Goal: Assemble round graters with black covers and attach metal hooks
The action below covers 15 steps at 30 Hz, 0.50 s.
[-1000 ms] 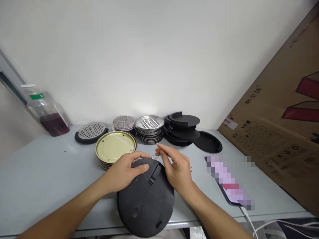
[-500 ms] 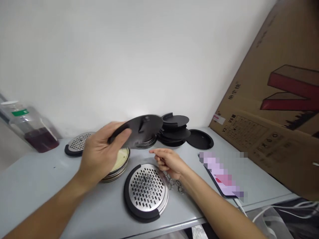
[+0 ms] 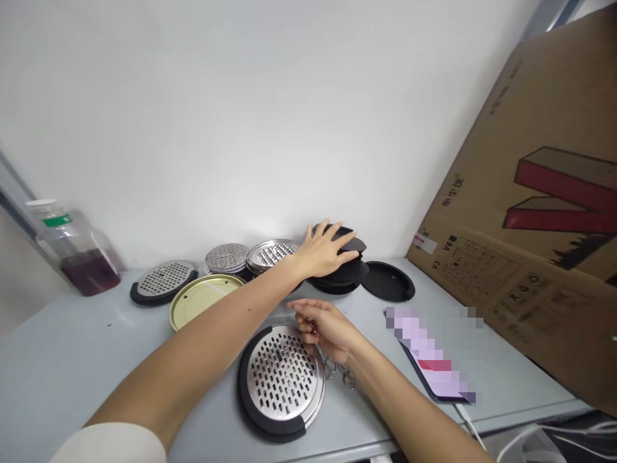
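Note:
My left hand lies with spread fingers over a stack of black round discs near the wall. My right hand is curled, thumb and forefinger close together. Something small glints among its fingers, too hidden to name. Below it is a round metal grater plate with slots and a black rim piece on its left. Several small metal rings lie beside my right wrist. Under my left forearm sits a stack of yellowish round lids, partly covered.
Toward the wall stand more perforated plates: a slotted one, a fine one and a coarse grater. A black round lid lies right of the stack. A phone, a cardboard box and a bottle of dark liquid flank them.
My left hand has carried the black disc forward and right onto the black stack, and its fingers have spread. My right hand has stayed nearly in place.

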{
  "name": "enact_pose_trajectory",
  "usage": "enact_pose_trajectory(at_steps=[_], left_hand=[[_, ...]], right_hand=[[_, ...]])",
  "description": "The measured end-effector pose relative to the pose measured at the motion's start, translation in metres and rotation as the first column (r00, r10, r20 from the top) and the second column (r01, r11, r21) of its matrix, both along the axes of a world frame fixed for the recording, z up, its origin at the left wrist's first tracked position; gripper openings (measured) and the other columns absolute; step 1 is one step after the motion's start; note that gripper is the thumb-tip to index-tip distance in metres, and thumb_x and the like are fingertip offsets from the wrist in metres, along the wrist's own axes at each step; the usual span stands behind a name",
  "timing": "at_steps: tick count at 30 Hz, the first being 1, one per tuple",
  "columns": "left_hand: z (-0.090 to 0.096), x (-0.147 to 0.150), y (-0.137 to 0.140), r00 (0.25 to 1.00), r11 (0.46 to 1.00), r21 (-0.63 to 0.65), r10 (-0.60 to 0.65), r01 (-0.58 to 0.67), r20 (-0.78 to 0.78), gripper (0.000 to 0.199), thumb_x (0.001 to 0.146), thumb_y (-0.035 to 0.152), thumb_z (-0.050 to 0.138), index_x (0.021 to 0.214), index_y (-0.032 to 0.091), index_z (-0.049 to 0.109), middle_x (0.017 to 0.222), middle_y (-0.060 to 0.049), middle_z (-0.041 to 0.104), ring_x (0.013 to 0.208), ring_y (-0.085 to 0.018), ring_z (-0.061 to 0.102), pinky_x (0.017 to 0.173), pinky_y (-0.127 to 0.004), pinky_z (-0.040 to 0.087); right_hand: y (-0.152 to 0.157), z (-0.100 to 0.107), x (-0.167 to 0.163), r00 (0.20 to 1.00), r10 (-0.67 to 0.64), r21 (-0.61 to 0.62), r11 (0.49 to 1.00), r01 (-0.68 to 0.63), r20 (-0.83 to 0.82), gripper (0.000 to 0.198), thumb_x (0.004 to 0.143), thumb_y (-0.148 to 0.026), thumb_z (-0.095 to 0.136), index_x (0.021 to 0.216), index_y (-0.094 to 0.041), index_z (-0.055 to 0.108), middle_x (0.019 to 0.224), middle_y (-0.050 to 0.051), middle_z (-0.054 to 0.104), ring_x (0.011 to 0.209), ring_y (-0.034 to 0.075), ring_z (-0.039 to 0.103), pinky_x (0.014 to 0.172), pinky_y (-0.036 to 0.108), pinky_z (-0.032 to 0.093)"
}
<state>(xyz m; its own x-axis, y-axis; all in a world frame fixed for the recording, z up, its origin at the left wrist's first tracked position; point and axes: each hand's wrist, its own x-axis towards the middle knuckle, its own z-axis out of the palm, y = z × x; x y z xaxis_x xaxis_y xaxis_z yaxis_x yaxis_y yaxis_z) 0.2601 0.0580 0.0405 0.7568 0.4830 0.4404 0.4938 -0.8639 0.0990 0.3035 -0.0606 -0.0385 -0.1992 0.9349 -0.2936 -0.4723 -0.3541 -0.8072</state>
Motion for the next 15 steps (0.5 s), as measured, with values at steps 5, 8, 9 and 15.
enact_pose_trajectory(at_steps=[5, 8, 9, 15], left_hand=[[0.013, -0.053, -0.039, 0.902, 0.990, 0.134, -0.023, -0.039, 0.430, 0.039, 0.098, 0.037, 0.052, 0.134, 0.020, 0.053, 0.143, -0.013, 0.049, 0.135, -0.029, 0.039, 0.112, -0.047, 0.034], [-0.008, -0.094, -0.082, 0.873, 0.995, 0.096, -0.050, 0.004, 0.485, 0.017, 0.094, 0.026, 0.060, 0.109, 0.020, 0.064, 0.107, -0.007, 0.065, 0.106, -0.023, 0.057, 0.096, -0.040, 0.047], [-0.019, -0.106, -0.094, 0.895, 0.997, 0.073, -0.066, 0.037, 0.442, 0.013, 0.091, 0.026, 0.064, 0.103, 0.021, 0.066, 0.101, -0.006, 0.065, 0.100, -0.023, 0.058, 0.091, -0.038, 0.048], [-0.068, -0.139, -0.114, 0.971, 0.996, -0.064, -0.040, 0.056, 0.235, 0.035, 0.092, 0.014, 0.060, 0.127, 0.019, 0.060, 0.121, -0.009, 0.063, 0.107, -0.025, 0.054, 0.094, -0.042, 0.048]], right_hand=[[0.006, 0.004, 0.004, 0.985, -0.106, -0.051, 0.994, 0.100, -0.139, 0.012, 0.084, -0.011, 0.056, 0.094, -0.012, 0.063, 0.075, 0.005, 0.064, 0.073, 0.014, 0.066, 0.071, 0.025, 0.055], [0.008, 0.008, 0.006, 0.946, -0.128, -0.066, 0.991, 0.113, -0.297, 0.016, 0.092, -0.021, 0.048, 0.091, -0.012, 0.061, 0.080, 0.009, 0.066, 0.076, 0.017, 0.067, 0.076, 0.030, 0.056], [0.007, 0.009, 0.006, 0.930, -0.122, -0.061, 0.992, 0.107, -0.347, 0.020, 0.095, -0.025, 0.047, 0.092, -0.011, 0.061, 0.080, 0.010, 0.066, 0.074, 0.017, 0.067, 0.075, 0.030, 0.056], [-0.006, 0.008, -0.015, 0.889, 0.094, 0.050, 0.996, -0.080, -0.449, 0.036, 0.098, -0.041, 0.046, 0.085, -0.013, 0.064, 0.074, 0.004, 0.063, 0.063, 0.013, 0.056, 0.060, 0.022, 0.050]])
